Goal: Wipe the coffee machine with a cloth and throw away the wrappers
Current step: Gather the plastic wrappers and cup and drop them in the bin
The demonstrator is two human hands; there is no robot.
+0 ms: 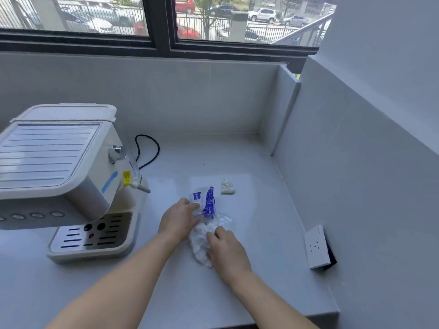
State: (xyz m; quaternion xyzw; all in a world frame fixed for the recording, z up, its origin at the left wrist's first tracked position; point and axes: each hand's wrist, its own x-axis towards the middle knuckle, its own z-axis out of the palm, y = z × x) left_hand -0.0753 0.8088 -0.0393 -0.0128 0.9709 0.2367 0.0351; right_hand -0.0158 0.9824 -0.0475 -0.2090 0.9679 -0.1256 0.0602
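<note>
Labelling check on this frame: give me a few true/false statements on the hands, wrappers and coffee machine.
1. Both hands are on the wrapper pile. True: left hand holds the blue-and-white wrapper, right hand presses the white crumpled wrapper.
2. The coffee machine stands to the right of the hands. False: it stands to their left.
3. A small white wad lies apart from the hands. True.
4. A hand is wiping the machine. False: neither hand touches it.
5. The black cord lies across the wrappers. False: it lies behind the machine.

A white socket box (317, 248) is seen leaning against the right wall on the pale countertop (273, 293). Parked cars (262, 14) are being shown, somewhat blurred, through the window (161, 32).
</note>
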